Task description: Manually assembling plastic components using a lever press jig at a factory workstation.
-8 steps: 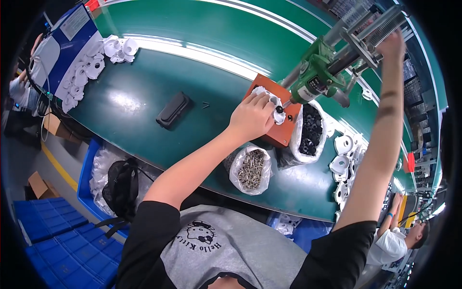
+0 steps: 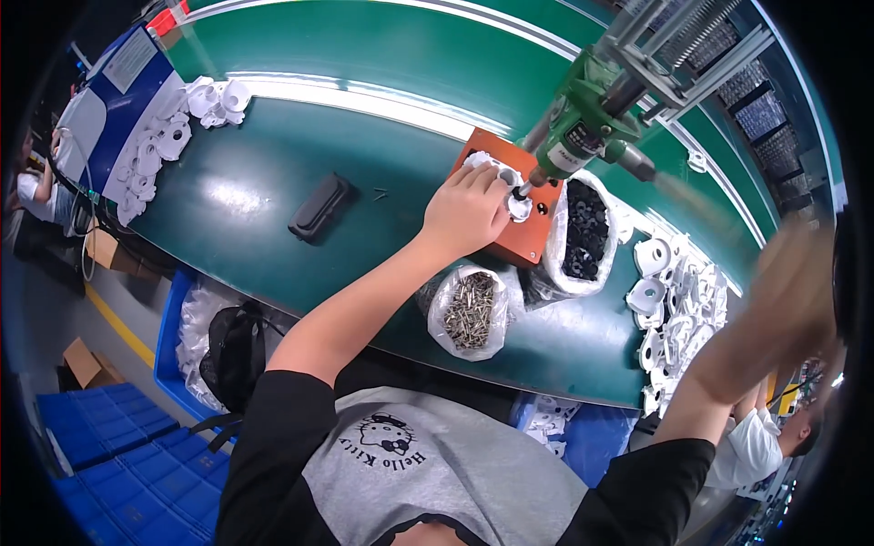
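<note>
My left hand (image 2: 462,206) is closed over a white plastic part (image 2: 519,209) on an orange block (image 2: 515,242). The fingers lie across the part and cover much of it. Above it stands a green hand press (image 2: 577,127), its ram tip down at a small black piece (image 2: 520,192) on the white part, beside my fingertips. Far to the right, my right hand (image 2: 806,273) is smeared by motion, so its fingers cannot be made out. A blurred bar (image 2: 701,202) runs between the press and that hand.
Bags of metal pins (image 2: 471,312) and black plastic pieces (image 2: 587,229) stand beside the block. White plastic parts (image 2: 678,314) are heaped on the right, others (image 2: 155,150) at the far left. A black case (image 2: 321,207) lies on the green table. Another person (image 2: 760,446) is at the right.
My right hand has swung down and outward from the top of the press. The ram has come down to the black piece. My left hand stays on the white part.
</note>
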Demonstrator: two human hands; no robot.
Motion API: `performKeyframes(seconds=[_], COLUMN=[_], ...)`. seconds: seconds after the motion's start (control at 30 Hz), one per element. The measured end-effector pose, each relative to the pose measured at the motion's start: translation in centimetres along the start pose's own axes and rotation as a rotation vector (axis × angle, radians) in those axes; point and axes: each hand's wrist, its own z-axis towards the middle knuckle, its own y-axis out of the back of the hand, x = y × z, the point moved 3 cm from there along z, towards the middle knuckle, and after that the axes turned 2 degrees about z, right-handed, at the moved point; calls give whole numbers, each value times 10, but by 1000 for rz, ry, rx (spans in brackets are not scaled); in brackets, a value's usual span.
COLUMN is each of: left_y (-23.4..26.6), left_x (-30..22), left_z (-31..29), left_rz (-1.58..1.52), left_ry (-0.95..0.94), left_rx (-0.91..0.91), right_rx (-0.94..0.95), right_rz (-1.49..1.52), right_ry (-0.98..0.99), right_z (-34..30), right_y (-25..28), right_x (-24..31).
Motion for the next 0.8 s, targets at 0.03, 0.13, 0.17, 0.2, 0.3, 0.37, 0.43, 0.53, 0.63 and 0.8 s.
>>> performKeyframes(seconds=[0.03,0.13,0.17,0.2,0.3,0.37,0.43,0.53,0.63,0.8], left_y=[-1,2,-1,-4,-1,13,1,0,-4,0], left_x=[4,-2,-5,-7,-5,8,-6,-13,-7,4], left_z=[-2,0,2,4,5,-6,3,8,5,-2], left_rz=[14,-15,-12,-20,16,62,-9,-16,-95,72], left_ry=[16,12,7,-5,3,34,10,-18,104,173], left_rx=[7,22,24,26,20,18,6,-20,115,47], right_rx=[876,2081,2004,1926,1946,2010,1917,862,644,599], right_rz=[-135,-478,-428,-378,-241,105,510,917,910,775], right_ry=[286,413,376,344,379,303,191,-121,-101,-572], right_z=[-37,-145,-144,-143,-129,-100,-40,59,89,35], right_y=[-38,-80,-76,-73,-75,-83,-56,9,-48,-116], right_x=[40,19,19,20,22,32,47,-29,-65,-160])
